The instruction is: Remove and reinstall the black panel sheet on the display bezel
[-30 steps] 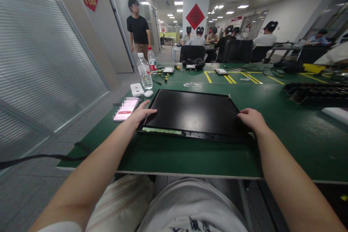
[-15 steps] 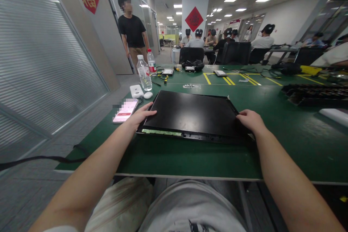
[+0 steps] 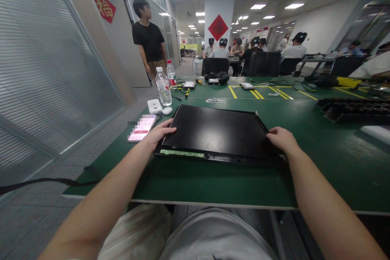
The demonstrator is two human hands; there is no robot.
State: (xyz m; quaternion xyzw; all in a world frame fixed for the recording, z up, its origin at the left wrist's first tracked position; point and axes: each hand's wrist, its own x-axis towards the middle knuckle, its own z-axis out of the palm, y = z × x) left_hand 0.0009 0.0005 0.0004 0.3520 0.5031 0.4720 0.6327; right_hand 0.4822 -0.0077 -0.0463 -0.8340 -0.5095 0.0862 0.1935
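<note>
Item under hand: one flat black rectangular panel (image 3: pixel 217 132), lying face-flat on the green-topped work table (image 3: pixel 213 183). A narrow green strip (image 3: pixel 182 153) runs along part of its near edge.

Edges and clearance: the panel's near edge sits back from the table's near edge, with a bare band of green between them. To the panel's right the mat is bare as far as a long black tray (image 3: pixel 353 109), well apart. To its left room is tight: one lit smartphone (image 3: pixel 141 128) lies just beside the left corner, and the table's left edge follows close beyond it. Behind the panel there is a short bare stretch of mat.

Count: one panel, one phone, two clear plastic bottles (image 3: pixel 163 87) standing at the far left, and one white rounded box (image 3: pixel 154 106) with one small white oval piece (image 3: pixel 167 110) beside it.

Grip: the left hand (image 3: pixel 158 132) rests at the panel's near left corner, fingers stretched out flat across the top, not clenched. The right hand (image 3: pixel 282 139) is at the near right rim, fingers curled down over the edge and grasping it. The panel lies between the two hands, touching both.

Surroundings: one standing person in a black shirt (image 3: pixel 149 42) by the glass wall at far left; several seated people at further tables.
</note>
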